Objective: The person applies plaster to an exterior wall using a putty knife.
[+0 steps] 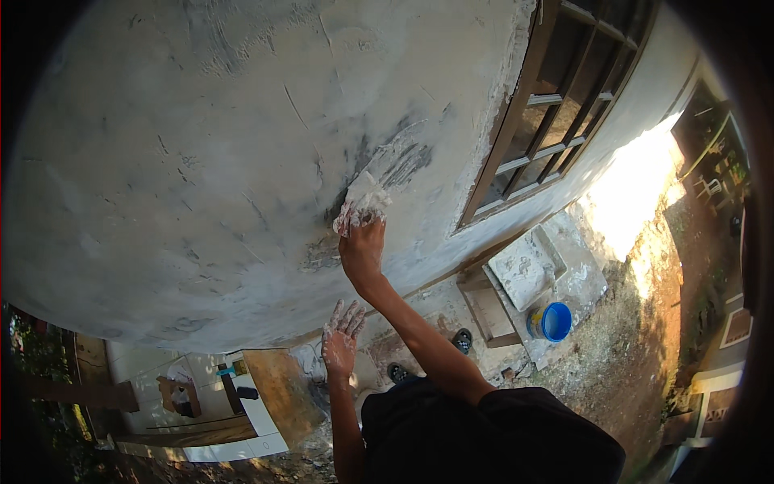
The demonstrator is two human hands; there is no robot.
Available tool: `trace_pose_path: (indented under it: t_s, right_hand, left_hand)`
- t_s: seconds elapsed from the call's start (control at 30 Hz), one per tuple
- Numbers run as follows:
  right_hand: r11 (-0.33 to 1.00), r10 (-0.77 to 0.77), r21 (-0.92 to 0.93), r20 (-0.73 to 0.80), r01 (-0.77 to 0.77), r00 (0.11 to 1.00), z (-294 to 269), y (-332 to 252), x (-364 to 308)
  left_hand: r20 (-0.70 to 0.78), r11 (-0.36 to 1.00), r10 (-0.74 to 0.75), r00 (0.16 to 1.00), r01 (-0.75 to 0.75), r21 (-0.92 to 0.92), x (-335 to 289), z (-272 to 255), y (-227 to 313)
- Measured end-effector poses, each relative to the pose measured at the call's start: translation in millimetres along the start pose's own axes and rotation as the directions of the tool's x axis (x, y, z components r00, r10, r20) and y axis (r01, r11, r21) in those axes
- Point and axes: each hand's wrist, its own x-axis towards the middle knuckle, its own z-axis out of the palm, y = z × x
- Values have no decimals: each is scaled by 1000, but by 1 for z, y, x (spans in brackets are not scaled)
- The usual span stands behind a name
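My right hand (362, 246) is closed around a putty knife (368, 192) thickly coated in white filler. Its blade lies against the rough grey-white wall (218, 161), beside dark patches and fresh white streaks. The fingers are smeared white, and the tool's handle is mostly hidden in the grip. Lower down, my left hand (342, 343) is raised close to the wall with its fingers apart. White filler covers those fingers, and nothing is in that hand.
A brown-framed window (556, 113) is set in the wall at upper right. Below it, a white-crusted tray (522, 266) rests on a board beside a blue bucket (555, 322). My shoes (462, 340) stand near the wall's foot. At lower left is a tiled ledge (262, 421) with small items.
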Motion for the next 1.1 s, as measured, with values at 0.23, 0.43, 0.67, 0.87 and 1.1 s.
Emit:
trace_pose_path:
  t_s: [0.23,0.43,0.67,0.87,1.1]
  right_hand:
    - [988,-105,98,-165,122,981,-94,20,11]
    - [999,-23,-52,-182,14,983,-77,20,55]
    - [997,-49,59,-128,57,991,-35,11,5]
    - [958,-111,279,133,70,985,-98,34,4]
    - [956,-247,209,194,206,949,-94,74,95]
  left_hand:
    - [6,999,-35,999,35,28,5,0,3]
    - [55,997,-58,997,55,56,15,6,3]
    - [29,992,-79,996,76,104,13,2,1]
    - [67,992,-46,997,38,121,12,-13,0]
    - [111,994,-44,993,32,102,16,-5,-2]
